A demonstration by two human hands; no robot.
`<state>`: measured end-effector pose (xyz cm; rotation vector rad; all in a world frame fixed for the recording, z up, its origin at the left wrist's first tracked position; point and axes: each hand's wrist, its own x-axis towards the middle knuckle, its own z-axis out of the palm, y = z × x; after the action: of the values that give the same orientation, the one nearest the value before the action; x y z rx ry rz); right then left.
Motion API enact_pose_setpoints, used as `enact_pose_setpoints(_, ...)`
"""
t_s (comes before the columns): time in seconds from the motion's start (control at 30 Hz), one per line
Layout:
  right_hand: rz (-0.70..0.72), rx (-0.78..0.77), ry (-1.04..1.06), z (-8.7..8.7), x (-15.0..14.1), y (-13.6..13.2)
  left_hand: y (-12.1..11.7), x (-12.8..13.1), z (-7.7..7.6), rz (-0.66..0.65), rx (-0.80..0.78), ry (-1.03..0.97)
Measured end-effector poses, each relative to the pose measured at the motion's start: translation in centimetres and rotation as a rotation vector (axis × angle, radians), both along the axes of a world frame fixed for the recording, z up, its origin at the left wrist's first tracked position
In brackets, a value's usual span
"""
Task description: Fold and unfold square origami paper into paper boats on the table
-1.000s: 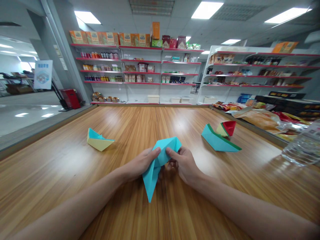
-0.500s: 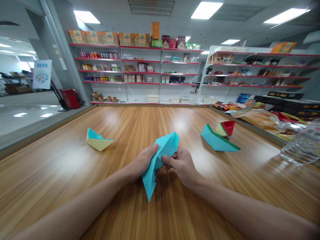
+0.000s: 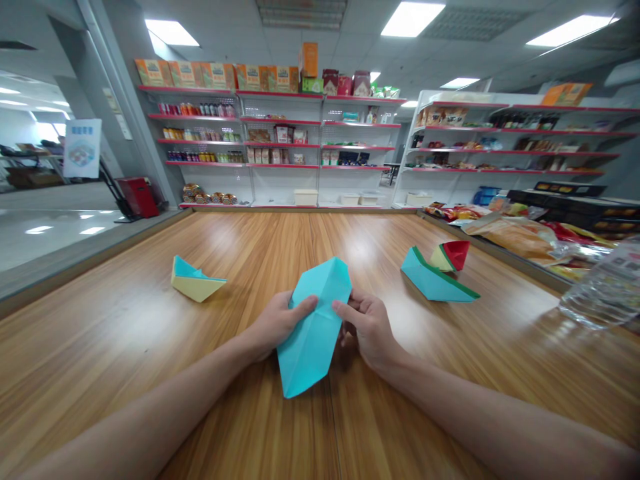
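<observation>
A creased sheet of blue folded paper (image 3: 316,333) is held just above the wooden table, its broad face turned up toward me. My left hand (image 3: 281,321) grips its left edge, thumb lying on top and fingers hidden beneath. On the other side my right hand (image 3: 367,325) pinches the right edge, its thumb on the face near the centre crease and its fingers partly behind the paper. To the left rests a yellow and blue paper boat (image 3: 197,285). At the right sit a blue and green paper boat (image 3: 435,280) and, just behind it, a red and yellow paper boat (image 3: 451,257).
The wooden table (image 3: 240,240) has a raised rim. A clear plastic bottle (image 3: 600,290) lies near its right edge. Bagged snacks (image 3: 520,237) and black boxes (image 3: 565,207) are piled beyond that side. Stocked shelves (image 3: 280,143) stand behind the table.
The blue paper has gone from a narrow, bunched fold to a wider, flatter shape. Both thumbs now lie on its face. The paper boats remain in place.
</observation>
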<state>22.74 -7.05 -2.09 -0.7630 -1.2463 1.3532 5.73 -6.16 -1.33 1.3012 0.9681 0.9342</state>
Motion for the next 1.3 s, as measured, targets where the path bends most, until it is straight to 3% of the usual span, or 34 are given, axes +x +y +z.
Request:
enact_pose_setpoints(0.17,0.126,0.027,0.065,-0.7,0.4,0.2,0.4,-0.1,-0.6,0.093,0.084,0.088)
enact_pose_setpoints(0.3,0.2,0.203,-0.034,-0.7,0.5,-0.2,0.3,0.0,-0.3,0.052,0.064,0.118)
enact_pose_setpoints(0.47,-0.075,0.608,-0.487,0.2,0.0,-0.9,-0.7,0.5,0.5,0.011,0.136,-0.036)
enact_pose_setpoints(0.57,-0.181,0.724,-0.663,0.5,-0.1,-1.0,-1.1,0.5,0.4,-0.102,0.037,-0.16)
enact_pose_setpoints(0.67,-0.217,0.738,-0.713,0.2,-0.1,-0.8,-1.2,0.2,0.1,-0.271,-0.019,-0.296)
enact_pose_setpoints(0.73,-0.202,0.723,-0.721,-0.1,0.0,-0.6,-1.2,0.0,0.1,-0.314,0.0,-0.313)
enact_pose_setpoints(0.97,-0.033,0.737,-0.698,0.0,0.0,-1.1,-1.5,0.0,0.8,-0.214,-0.014,-0.268)
enact_pose_setpoints(1.07,-0.023,0.746,-0.616,0.2,0.0,-1.3,-1.4,-0.3,0.6,-0.17,-0.023,-0.266)
enact_pose_setpoints(1.17,-0.165,0.714,-0.568,-0.1,-0.2,-0.9,-1.2,-0.6,0.4,-0.206,-0.062,-0.34)
enact_pose_setpoints(1.3,-0.427,0.729,-0.693,0.0,-0.1,-0.3,-1.0,-0.6,0.2,-0.269,-0.114,-0.431)
